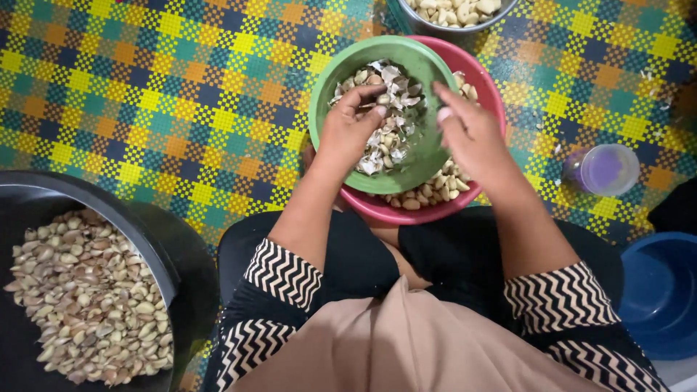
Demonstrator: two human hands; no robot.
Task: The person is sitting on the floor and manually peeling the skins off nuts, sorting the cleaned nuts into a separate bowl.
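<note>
Peeling garlic looks to be the step in hand. Both hands work over the green bowl (pixel 377 116), which sits tilted inside the red bowl (pixel 435 196) on the person's lap and holds papery skins (pixel 388 138). The left hand (pixel 348 127) has its grip pinched at the fingertips, apparently on a clove or a bit of skin, though it is too small to be sure. The right hand (pixel 468 131) hovers just beside it, fingers loosely curled, grip holding nothing visible. Cloves (pixel 428 192) lie in the red bowl under the green one. Unpeeled cloves fill the black tub (pixel 156 239) at left. The next move likely calls for a fine nail pinch to strip the skin.
</note>
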